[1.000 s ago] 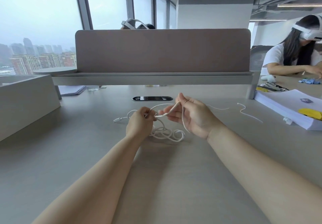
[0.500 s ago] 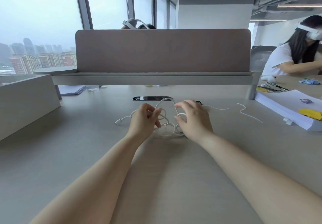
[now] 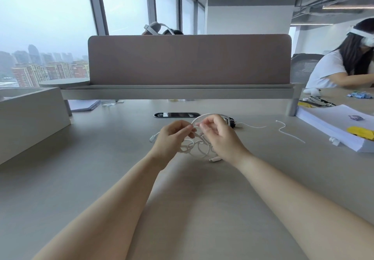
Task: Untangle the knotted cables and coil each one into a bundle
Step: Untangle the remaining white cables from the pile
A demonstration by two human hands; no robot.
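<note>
White cable [image 3: 199,151]: thin, round, smooth. It lies as a tangle of loose loops on the matte grey desk [image 3: 101,168], spread left to right between the hands. The left plug [image 3: 153,138] points leftward past the left hand [image 3: 172,138]. The near plug [image 3: 215,160] lies flat beside the right wrist. One strand arcs up over the right hand [image 3: 220,138]. Both hands pinch that strand at the fingertips, close together, other fingers curled. Well apart to the right: a wavy thin cord [image 3: 287,131] and a white paper stack [image 3: 334,126].

No legible text or labels
</note>
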